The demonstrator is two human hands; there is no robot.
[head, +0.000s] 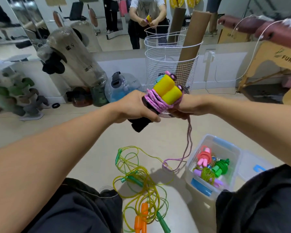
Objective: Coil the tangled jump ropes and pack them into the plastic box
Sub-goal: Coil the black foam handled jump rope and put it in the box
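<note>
Left hand (138, 106) grips handles, right hand (183, 108) pinches soft, limp pink rope (155, 100); hold by handles.

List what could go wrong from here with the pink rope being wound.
1. The pink rope has a loose tail trailing to the floor near the tangled green and yellow ropes; it may snag them as winding goes on.
2. The wraps sit bunched around the yellow handles, held by the left hand and right hand; loosening either grip could let them slip off.
3. The plastic box already holds coiled ropes, so space may be tight.
</note>
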